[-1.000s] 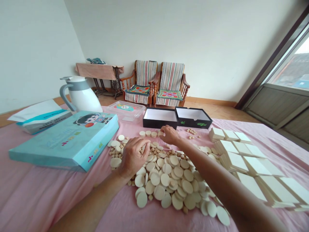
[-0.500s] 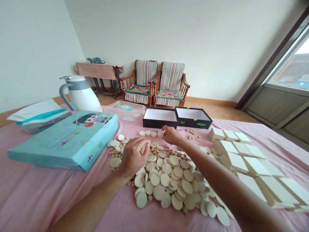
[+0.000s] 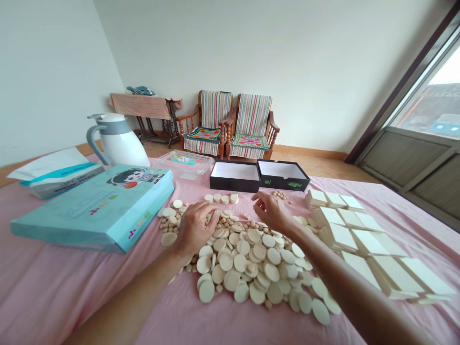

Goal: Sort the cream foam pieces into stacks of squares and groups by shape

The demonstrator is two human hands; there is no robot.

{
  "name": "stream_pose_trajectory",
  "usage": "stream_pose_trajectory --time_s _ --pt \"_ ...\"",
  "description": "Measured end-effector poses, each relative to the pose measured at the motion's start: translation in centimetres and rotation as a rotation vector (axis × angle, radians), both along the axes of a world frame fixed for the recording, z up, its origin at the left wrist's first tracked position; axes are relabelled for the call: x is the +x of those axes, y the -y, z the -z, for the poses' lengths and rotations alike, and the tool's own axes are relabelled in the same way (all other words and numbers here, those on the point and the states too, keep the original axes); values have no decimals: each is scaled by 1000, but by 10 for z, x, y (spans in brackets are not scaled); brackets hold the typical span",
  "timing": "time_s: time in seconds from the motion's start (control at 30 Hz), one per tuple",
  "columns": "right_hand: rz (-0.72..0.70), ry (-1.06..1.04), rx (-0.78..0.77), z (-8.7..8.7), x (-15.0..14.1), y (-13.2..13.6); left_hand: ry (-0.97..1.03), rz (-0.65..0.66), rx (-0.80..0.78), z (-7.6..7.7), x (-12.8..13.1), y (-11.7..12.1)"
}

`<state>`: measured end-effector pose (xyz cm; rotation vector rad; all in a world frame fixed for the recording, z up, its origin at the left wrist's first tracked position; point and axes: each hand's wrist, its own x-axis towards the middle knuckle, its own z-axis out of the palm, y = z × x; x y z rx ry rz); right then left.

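Observation:
My left hand [image 3: 199,224] is over the left part of a pile of round wooden discs [image 3: 242,263], its fingers curled and thumb and fingertips close together. What it holds, if anything, is hidden. To the right, my right hand [image 3: 271,211] hovers above the cloth with thumb and forefinger apart and nothing visible between them. Just beyond the hands stands a short row of small disc stacks [image 3: 225,199]. Little wooden beads [image 3: 227,224] lie among the discs, between the two hands.
Two black boxes with white insides [image 3: 235,188] and a clear plastic box [image 3: 194,175] stand behind. At left are a turquoise box [image 3: 82,206], a jug [image 3: 124,146] and a tissue pack [image 3: 53,175]. Stacked square wooden tiles [image 3: 366,239] fill the right. More beads [image 3: 282,195] lie near the boxes.
My right hand has come away from the right end of the disc-stack row, moving right and toward me. The left hand stays over the pile. The view has shifted slightly.

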<state>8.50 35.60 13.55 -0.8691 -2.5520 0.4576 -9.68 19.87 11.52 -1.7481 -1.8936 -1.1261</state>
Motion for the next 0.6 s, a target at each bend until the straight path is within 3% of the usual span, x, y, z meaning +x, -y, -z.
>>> stream_pose_trajectory --time_s 0.13,0.27,0.43,0.6 --pt "47 -174 3 2 43 32 134 23 -148 -1 0 -6" --pt "120 -265 83 12 62 46 58 28 -295 -11 0 -23" --pt "96 -240 139 27 66 41 -36 -118 -524 -25 -9 -71" --pt "37 -191 145 31 68 42 -33 -292 -666 -21 -7 -124"
